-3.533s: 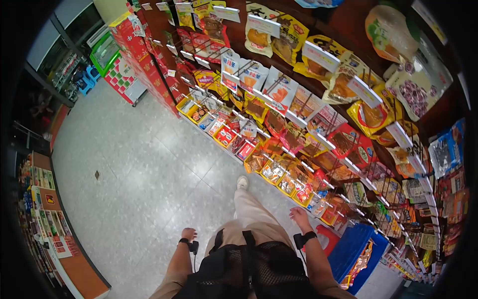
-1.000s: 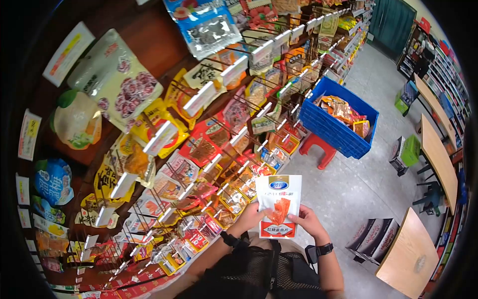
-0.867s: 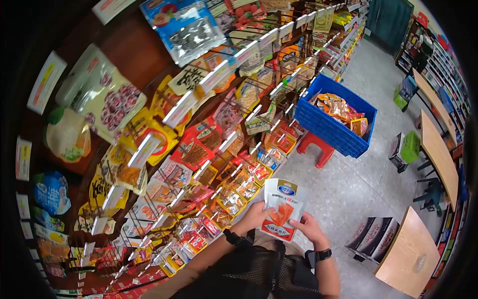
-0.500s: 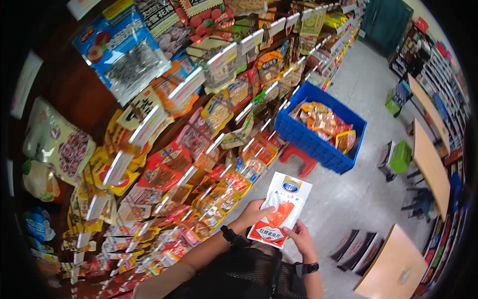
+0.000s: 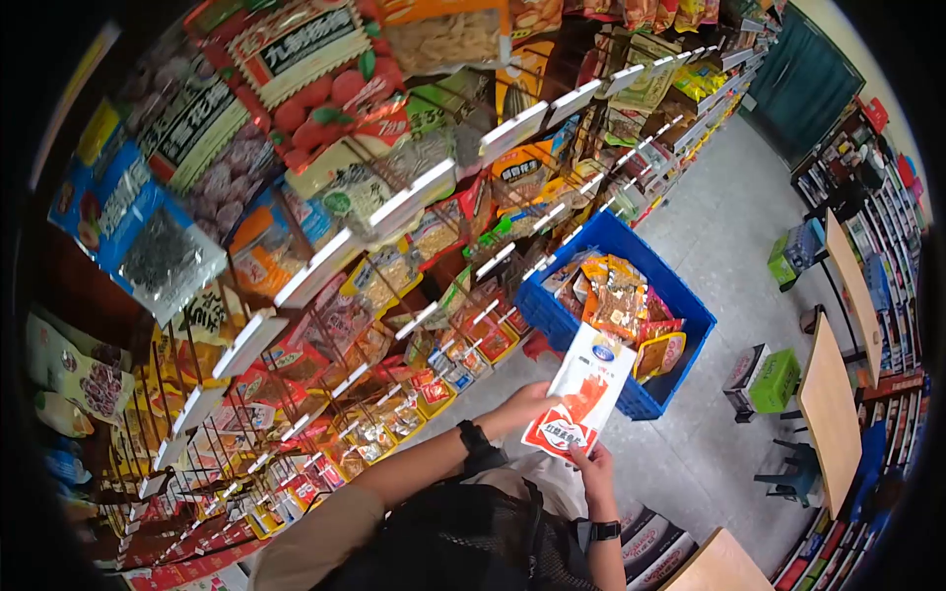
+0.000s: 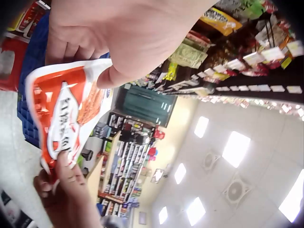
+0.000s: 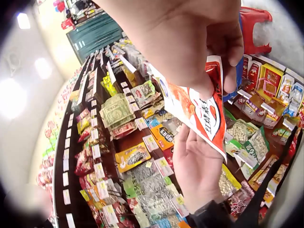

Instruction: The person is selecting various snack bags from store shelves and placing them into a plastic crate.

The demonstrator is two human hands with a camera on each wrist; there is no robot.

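Note:
I hold a white and red snack packet in both hands at waist height, tilted up to the right. My left hand grips its left edge, thumb on the front. My right hand pinches the red bottom corner. In the left wrist view the packet hangs below the left hand, with the right hand under it. In the right wrist view the packet lies between the right fingers and the left palm. The packet's top overlaps the blue crate in the head view.
A tall rack of hanging snack packets fills my left side. The blue crate holds several loose packets and sits on a red stool. Wooden tables, a green box and a dark green door lie to the right.
Both hands hung bare 3.5 s ago; since a second ago they hold the packet. My view has swung along the rack, and the packet now sits right in front of the blue crate.

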